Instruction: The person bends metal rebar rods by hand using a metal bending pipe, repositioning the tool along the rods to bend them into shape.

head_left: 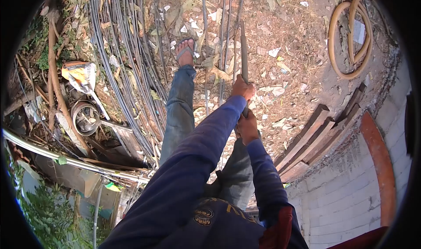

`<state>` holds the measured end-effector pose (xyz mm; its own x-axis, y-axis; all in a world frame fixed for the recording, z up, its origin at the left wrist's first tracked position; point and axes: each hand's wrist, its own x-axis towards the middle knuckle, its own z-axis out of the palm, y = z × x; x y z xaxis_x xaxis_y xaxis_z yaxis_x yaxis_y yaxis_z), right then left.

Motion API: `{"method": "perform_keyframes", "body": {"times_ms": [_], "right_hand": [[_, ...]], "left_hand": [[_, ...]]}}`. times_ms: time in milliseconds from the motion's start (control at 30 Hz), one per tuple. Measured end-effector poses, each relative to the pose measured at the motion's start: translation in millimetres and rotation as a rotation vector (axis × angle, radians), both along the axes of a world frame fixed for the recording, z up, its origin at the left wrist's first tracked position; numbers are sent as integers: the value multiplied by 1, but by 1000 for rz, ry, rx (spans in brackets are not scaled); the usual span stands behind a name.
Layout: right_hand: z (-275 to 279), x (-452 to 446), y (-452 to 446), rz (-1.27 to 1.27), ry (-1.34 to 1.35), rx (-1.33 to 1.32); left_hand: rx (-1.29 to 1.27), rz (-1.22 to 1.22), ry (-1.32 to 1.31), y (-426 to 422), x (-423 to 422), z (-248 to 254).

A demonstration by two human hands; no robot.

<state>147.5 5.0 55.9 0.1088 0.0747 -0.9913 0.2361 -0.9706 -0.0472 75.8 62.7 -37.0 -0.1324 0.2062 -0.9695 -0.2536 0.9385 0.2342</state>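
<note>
A long, dark grey-brown pipe-like bar (244,51) stretches away from me over the ground, its far end at the top of the view. My left hand (243,89) is closed around it, the farther of the two. Closer to my body, my right hand (248,127) grips the same bar near its rear end, which is mostly hidden by the hand. Just left of the bar, several thin steel rods (225,34) lie lengthwise on the ground.
A thick bundle of steel rods (127,51) lies left of my sandalled foot (185,49). Farther left are a metal bucket (86,117) and a torn sack (80,76). On the right are a coiled hose (332,38), stacked reddish-brown beams (307,135) and a block wall (337,196).
</note>
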Motion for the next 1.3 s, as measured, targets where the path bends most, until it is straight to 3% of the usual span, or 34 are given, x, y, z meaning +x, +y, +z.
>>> {"method": "perform_keyframes", "body": {"times_ms": [100, 233, 333, 400, 467, 500, 567, 667, 700, 900, 967, 1067, 1300], "right_hand": [[-2, 12, -3, -12, 1, -13], [-10, 8, -15, 108, -34, 50], [-26, 14, -29, 178, -50, 95], [-74, 40, -79, 244, -76, 242], [-82, 48, -88, 240, -62, 248], [-77, 37, -67, 200, -28, 199], [-35, 22, -38, 70, 25, 26], [-14, 0, -16, -44, 54, -26], [-8, -7, -12, -66, 60, -26], [32, -20, 52, -140, 200, 45], [40, -31, 77, -84, 191, 54], [51, -37, 98, -180, 209, 7], [58, -50, 107, -266, 213, 2]], "left_hand": [[-6, -155, 110, -16, 15, -28], [78, -24, -6, -48, 30, -64], [216, 287, -258, -92, 60, -126], [299, 622, -488, -123, 92, -183], [324, 864, -599, -123, 100, -194], [358, 925, -589, -106, 90, -184], [106, 154, -144, -28, 10, -23], [28, 136, -115, -2, -8, 6], [115, 56, -46, -19, -3, -18], [-13, 148, -214, 29, -24, 1], [-51, 129, -256, 35, -21, -32], [-12, 220, -326, 57, -34, -17], [55, 67, -185, 67, -43, -3]]}}
